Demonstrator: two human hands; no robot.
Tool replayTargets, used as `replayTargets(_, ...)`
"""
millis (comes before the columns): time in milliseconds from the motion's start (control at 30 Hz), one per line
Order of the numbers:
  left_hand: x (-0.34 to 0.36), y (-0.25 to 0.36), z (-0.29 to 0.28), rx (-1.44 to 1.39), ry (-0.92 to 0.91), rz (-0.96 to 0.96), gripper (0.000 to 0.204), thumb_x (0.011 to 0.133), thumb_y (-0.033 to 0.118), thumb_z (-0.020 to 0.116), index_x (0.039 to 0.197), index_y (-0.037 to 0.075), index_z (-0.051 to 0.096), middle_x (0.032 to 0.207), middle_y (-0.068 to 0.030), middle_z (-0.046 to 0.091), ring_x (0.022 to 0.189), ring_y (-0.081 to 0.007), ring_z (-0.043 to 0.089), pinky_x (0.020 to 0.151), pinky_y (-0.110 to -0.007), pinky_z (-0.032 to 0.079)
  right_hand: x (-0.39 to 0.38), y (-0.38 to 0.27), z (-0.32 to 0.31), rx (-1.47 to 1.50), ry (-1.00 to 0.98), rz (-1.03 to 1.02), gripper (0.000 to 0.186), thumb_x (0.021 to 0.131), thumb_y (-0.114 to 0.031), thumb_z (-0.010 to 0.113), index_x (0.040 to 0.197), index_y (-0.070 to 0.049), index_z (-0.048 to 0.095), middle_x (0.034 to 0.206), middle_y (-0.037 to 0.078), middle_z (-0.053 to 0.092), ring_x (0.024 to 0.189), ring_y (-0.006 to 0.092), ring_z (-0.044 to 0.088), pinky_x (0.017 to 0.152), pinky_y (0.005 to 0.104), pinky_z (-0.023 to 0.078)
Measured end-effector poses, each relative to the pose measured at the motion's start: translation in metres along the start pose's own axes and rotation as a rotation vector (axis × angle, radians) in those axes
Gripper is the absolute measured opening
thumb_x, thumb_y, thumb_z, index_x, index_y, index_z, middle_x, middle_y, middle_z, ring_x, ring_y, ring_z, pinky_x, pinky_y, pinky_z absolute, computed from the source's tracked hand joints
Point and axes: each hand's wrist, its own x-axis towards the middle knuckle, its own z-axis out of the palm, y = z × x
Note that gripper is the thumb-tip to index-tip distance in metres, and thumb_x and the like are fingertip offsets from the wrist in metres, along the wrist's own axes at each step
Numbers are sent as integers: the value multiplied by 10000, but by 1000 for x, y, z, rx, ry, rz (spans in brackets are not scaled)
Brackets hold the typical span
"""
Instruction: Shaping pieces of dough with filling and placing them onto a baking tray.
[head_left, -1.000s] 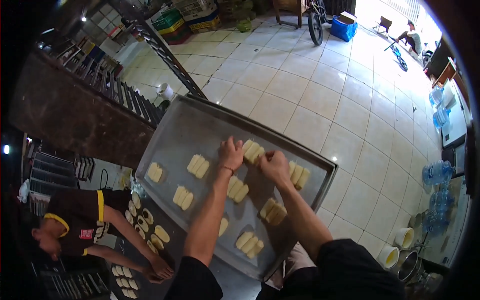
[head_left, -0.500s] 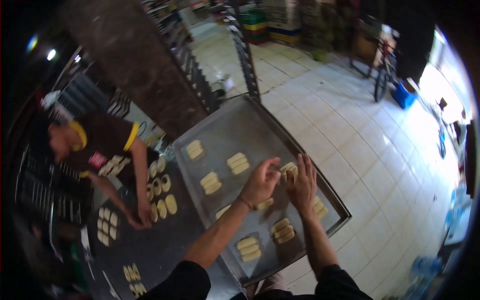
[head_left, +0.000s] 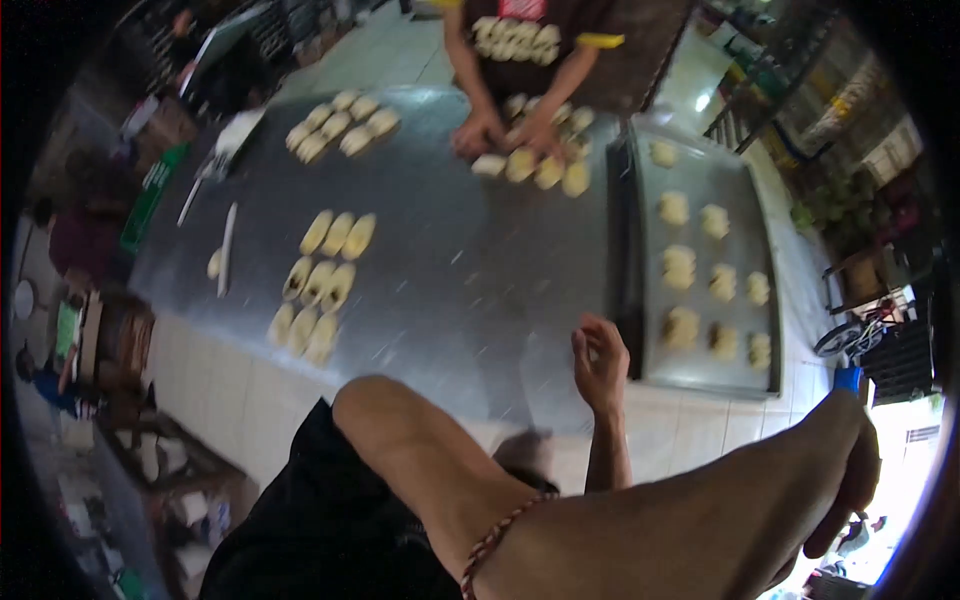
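Rows of dough (head_left: 320, 283) lie by the table's (head_left: 450, 290) near-left edge. The right hand (head_left: 601, 362), empty, fingers loosely parted, is near its near-right corner, beside the tray (head_left: 740, 245); rolls (head_left: 679, 267) cluster between the tray's edges. The left hand (head_left: 790, 480) looms in front; its grip cannot be told.

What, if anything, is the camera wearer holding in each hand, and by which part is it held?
The right hand holds nothing. For the left hand, close to the camera, it cannot be told: its inner side is mostly hidden.

Pale lettering (head_left: 517, 40), blurred, under red label (head_left: 522, 8) on co-worker's brown shirt (head_left: 570, 18).
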Motion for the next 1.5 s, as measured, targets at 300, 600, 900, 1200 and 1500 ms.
replayTargets(300,-216,198,-47,-192,417,-182,285,786,65,569,1009,107,397,934,-20,441,669,-114,458,766,-302,406,-107,-129,193,-108,-420,156,139,834,-67,636,940,14,598,988,167,630,769,200,631,673,302,503)
replayTargets(600,-371,76,-293,438,1057,-309,112,836,14,585,925,60,536,841,-4,518,733,-102,504,725,-262,451,-133,-88,254,-189,-657,165,193,833,-62,617,1013,8,615,912,114,681,786,186,668,710,300,523)
replayTargets(900,-230,111,-513,899,718,-481,206,879,118,590,1066,33,575,880,-26,602,860,-110,568,767,-261,470,59,-43,322,-52,-272,199,322,843,-258,673,1007,17,640,894,149,671,793,202,647,730,334,497)
replayTargets(1200,-77,50,-638,1769,158,-881,791,589,556,816,1188,141,507,1295,-83,482,1214,-305,464,978,-553,348,170,-2,403,-736,-156,359,665,632,-514,790,1090,-96,550,1155,163,450,1114,359,403,957,471,319)
replayTargets(1500,-37,43,-657,1640,264,-1023,440,751,346,747,1094,157,545,1128,-53,596,1035,-263,590,913,-486,393,189,-2,414,-745,-171,366,566,603,-424,808,1026,-142,559,1108,137,469,1067,342,432,905,463,350)
